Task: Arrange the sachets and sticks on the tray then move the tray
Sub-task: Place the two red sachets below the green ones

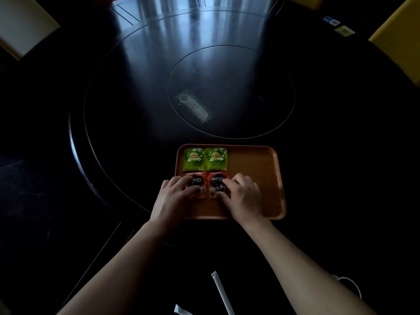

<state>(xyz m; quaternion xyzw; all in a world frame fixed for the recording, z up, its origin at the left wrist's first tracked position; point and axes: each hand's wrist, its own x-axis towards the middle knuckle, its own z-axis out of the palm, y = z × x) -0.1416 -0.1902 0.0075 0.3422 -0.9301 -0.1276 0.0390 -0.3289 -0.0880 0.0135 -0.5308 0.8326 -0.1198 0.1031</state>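
Observation:
An orange-brown tray (254, 164) lies on the dark round table. Two green Lipton sachets, the left one (193, 159) and the right one (216, 159), sit side by side in its far left corner. Just below them lie two red Nescafe sachets, one on the left (193, 180) and one on the right (216, 180). My left hand (172, 196) rests its fingertips on the left red sachet. My right hand (243, 196) presses its fingers on the right red sachet. A white stick (221, 292) lies on the table near me, and the end of another stick (180, 310) shows at the bottom edge.
The table has a raised round turntable (159, 64) with an inner glass disc (231, 92); a remote-like object (193, 108) shows there. Small cards (338, 26) lie far right. Yellow chairs (400, 35) stand around. A white cable (350, 283) lies near my right forearm.

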